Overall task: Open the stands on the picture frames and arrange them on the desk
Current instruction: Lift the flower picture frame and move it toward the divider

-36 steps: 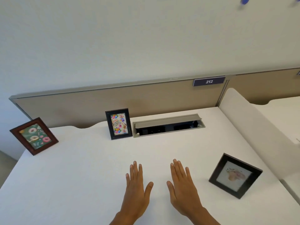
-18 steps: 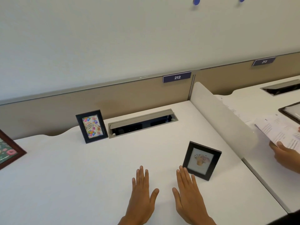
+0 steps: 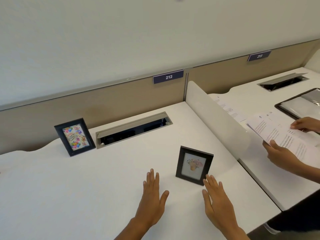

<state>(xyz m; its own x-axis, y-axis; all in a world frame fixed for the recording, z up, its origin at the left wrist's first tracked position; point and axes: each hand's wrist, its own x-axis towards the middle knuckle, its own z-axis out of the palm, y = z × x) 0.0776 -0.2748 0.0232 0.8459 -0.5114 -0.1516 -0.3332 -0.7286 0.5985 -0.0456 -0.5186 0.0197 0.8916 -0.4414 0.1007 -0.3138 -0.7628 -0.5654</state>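
Two black picture frames stand upright on the white desk (image 3: 69, 196). The frame with a colourful birthday picture (image 3: 74, 137) stands at the back left, by the partition. The frame with a pale flower picture (image 3: 194, 165) stands right of centre, near me. My left hand (image 3: 152, 196) lies flat and empty on the desk, left of that frame. My right hand (image 3: 216, 201) lies flat too, its fingertips just at the frame's lower right corner. Both hands have their fingers spread.
A grey cable hatch (image 3: 133, 129) is sunk into the desk at the back. A white divider (image 3: 218, 115) borders the desk on the right. Beyond it another person's hands (image 3: 280, 155) hold printed papers (image 3: 284, 134) beside a black tray (image 3: 301, 105).
The view has swung to the right: the brown frame at the far left has left the picture and the neighbouring desk has come in. My hands stay flat on the desk.
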